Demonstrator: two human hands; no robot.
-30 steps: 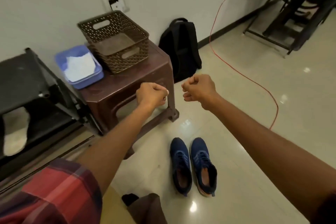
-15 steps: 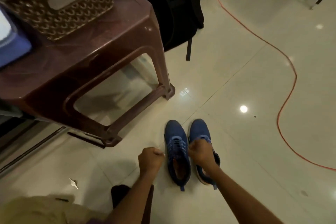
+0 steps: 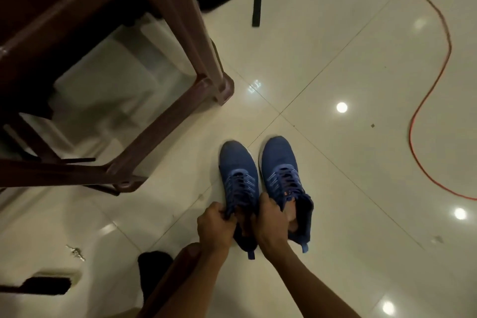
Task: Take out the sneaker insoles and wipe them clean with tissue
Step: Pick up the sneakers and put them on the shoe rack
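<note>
1. Glossy tiled floor (image 3: 335, 46), brown plastic stool (image 3: 144, 100) at upper left.
2. Pair of blue sneakers (image 3: 238, 170) side by side on floor, toes pointing away.
3. Left hand (image 3: 215, 224) pinches left sneaker's collar; right hand (image 3: 271, 219) curled betw. the two shoe openings, grip unclear. Insoles not visible.

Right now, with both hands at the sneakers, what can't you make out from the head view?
- Left sneaker insole: hidden by the left hand and right hand at its collar.
- Right sneaker insole: only a sliver of the opening shows.
- Stool top: cut off by the frame's upper edge.
- Small metal item on the floor: too small to identify.
</note>
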